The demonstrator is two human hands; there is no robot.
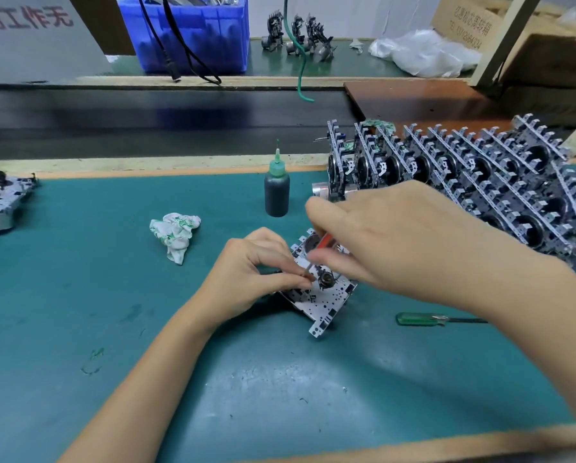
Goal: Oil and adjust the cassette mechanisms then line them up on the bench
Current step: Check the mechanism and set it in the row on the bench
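Green bench [79,295] carries mechanisms [480,182], bottle [276,192], rag [174,233].

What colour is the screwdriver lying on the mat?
Green handle, seen in the head view.

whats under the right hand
A red-handled screwdriver in the right hand, its tip down on the cassette mechanism that the left hand steadies on the green mat. The hand covers the handle's top and part of the mechanism.
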